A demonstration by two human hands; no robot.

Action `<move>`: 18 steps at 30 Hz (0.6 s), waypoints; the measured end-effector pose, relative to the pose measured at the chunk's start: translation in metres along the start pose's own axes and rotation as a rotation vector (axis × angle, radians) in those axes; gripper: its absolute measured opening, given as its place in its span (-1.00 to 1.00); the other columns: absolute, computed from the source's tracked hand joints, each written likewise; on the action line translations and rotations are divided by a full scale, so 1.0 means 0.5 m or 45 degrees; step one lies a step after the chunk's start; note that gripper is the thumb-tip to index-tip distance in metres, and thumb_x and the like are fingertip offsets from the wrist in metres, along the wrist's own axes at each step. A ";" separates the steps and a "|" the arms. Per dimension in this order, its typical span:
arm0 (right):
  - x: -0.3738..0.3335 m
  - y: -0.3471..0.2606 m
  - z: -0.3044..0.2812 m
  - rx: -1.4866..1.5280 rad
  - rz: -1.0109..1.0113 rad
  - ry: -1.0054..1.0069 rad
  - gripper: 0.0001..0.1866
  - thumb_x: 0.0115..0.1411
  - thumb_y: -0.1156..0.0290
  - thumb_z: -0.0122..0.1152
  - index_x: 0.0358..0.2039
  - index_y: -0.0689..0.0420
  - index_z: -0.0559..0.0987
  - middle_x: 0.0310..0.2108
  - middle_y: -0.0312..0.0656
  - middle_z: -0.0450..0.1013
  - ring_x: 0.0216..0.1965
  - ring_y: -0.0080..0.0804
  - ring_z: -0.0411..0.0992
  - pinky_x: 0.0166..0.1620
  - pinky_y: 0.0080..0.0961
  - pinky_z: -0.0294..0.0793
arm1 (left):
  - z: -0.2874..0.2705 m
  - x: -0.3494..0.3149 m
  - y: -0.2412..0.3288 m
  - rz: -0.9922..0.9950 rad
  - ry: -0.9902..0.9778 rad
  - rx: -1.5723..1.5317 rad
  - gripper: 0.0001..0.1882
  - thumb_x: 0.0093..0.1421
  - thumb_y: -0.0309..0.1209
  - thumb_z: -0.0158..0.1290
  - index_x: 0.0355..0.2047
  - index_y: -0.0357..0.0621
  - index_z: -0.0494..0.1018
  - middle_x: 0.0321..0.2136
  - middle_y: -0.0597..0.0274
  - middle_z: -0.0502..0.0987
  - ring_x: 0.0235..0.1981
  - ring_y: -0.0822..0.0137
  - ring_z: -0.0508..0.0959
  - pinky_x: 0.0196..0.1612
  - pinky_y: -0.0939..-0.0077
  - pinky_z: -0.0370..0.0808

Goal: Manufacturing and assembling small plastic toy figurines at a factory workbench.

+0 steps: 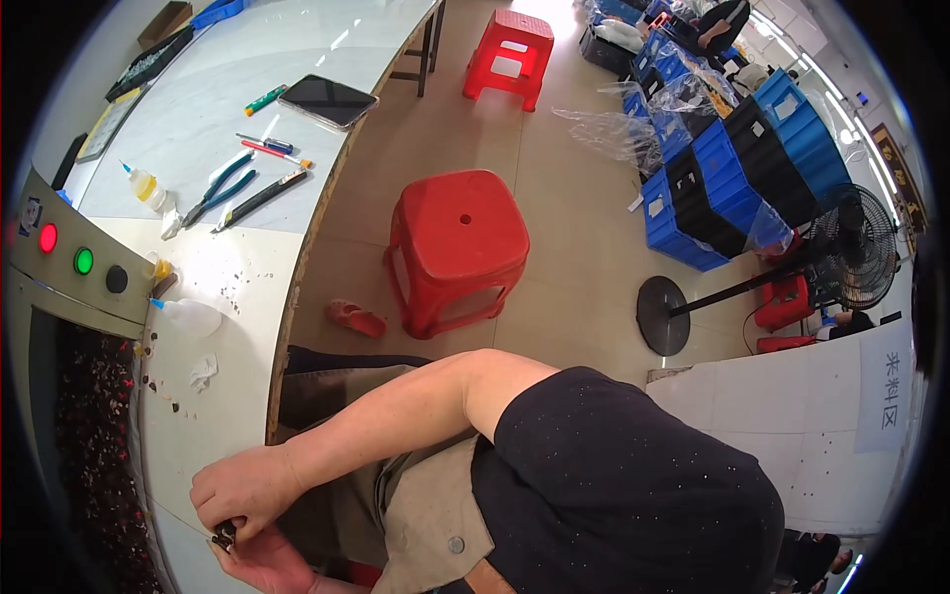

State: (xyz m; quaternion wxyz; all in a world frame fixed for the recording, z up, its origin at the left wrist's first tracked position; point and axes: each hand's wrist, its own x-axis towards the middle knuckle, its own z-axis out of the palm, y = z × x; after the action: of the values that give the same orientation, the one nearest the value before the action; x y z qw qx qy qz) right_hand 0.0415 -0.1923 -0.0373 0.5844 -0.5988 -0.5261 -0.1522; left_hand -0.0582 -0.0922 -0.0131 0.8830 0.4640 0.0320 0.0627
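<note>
At the near edge of the white table (178, 445), my right hand (252, 485) is closed, its fingertips and thumb pinching a small dark brown piece (226, 536). My left hand (265, 564) lies just below it, palm turned up, its fingers closed on the same piece from beneath. Most of the piece is hidden by the fingers, so its kind cannot be made out. Close by on the table are small dark brown bits (176, 407), a crumpled white tissue (204, 371) and a white squeeze bottle (193, 317) with a blue tip, lying on its side.
A machine panel (64, 259) with red and green buttons stands left. Blue-handled pliers (220, 193), a black knife-like tool (259, 201) and a phone (329, 101) lie farther off. Red stools (463, 223), a standing fan (853, 247) and stacked blue crates (683, 223) occupy the floor.
</note>
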 end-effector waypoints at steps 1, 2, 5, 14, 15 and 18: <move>0.001 -0.001 -0.001 0.011 0.002 0.004 -0.73 -0.25 0.32 0.32 -0.52 0.12 0.46 -0.48 -0.18 0.34 -0.29 -0.15 0.33 -0.26 -0.32 0.36 | -0.001 0.002 -0.002 0.014 -0.027 -0.001 -0.59 0.30 -0.19 -0.34 -0.06 -0.27 0.24 -0.14 0.18 0.32 -0.06 0.35 0.34 0.03 0.44 0.29; 0.000 -0.002 -0.001 0.022 0.005 0.007 -0.73 -0.25 0.33 0.31 -0.53 0.13 0.46 -0.48 -0.18 0.34 -0.30 -0.15 0.33 -0.27 -0.32 0.36 | -0.003 0.000 -0.002 0.014 -0.024 -0.004 -0.59 0.30 -0.19 -0.34 -0.06 -0.27 0.24 -0.14 0.18 0.32 -0.06 0.35 0.34 0.03 0.44 0.29; 0.004 0.004 0.005 0.038 0.015 0.011 -0.74 -0.26 0.34 0.31 -0.53 0.13 0.45 -0.48 -0.18 0.33 -0.30 -0.15 0.32 -0.28 -0.32 0.36 | -0.009 0.004 0.004 -0.006 -0.088 -0.044 -0.60 0.30 -0.19 -0.34 -0.06 -0.27 0.24 -0.13 0.18 0.32 -0.05 0.35 0.33 0.04 0.44 0.28; 0.026 -0.007 0.009 0.057 0.019 0.053 -0.81 -0.26 0.42 0.23 -0.58 0.13 0.42 -0.49 -0.15 0.31 -0.33 -0.15 0.31 -0.30 -0.32 0.34 | 0.016 0.010 0.023 -0.058 0.280 -0.062 -0.53 0.23 -0.13 -0.28 -0.11 -0.30 0.33 -0.15 0.00 0.39 -0.07 0.15 0.40 0.00 0.29 0.34; 0.032 -0.011 0.012 0.069 0.009 0.043 -0.81 -0.26 0.42 0.23 -0.58 0.13 0.42 -0.49 -0.15 0.31 -0.33 -0.15 0.31 -0.30 -0.32 0.34 | 0.013 0.007 0.030 -0.058 0.290 0.057 -0.52 0.23 -0.11 -0.27 -0.10 -0.29 0.33 -0.15 0.02 0.39 -0.07 0.16 0.40 0.00 0.26 0.34; 0.043 -0.018 0.013 0.088 0.005 0.025 -0.81 -0.25 0.42 0.22 -0.57 0.14 0.42 -0.49 -0.15 0.30 -0.34 -0.14 0.30 -0.30 -0.32 0.34 | -0.008 0.005 0.038 -0.034 0.114 0.030 -0.55 0.27 -0.14 -0.32 -0.07 -0.26 0.28 -0.13 0.11 0.35 -0.04 0.26 0.36 0.03 0.33 0.30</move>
State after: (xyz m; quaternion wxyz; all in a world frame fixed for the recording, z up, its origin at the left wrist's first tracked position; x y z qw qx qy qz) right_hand 0.0398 -0.1793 -0.0171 0.6103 -0.5778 -0.5240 -0.1386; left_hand -0.0575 -0.0778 0.0004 0.8760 0.4706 0.0782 0.0713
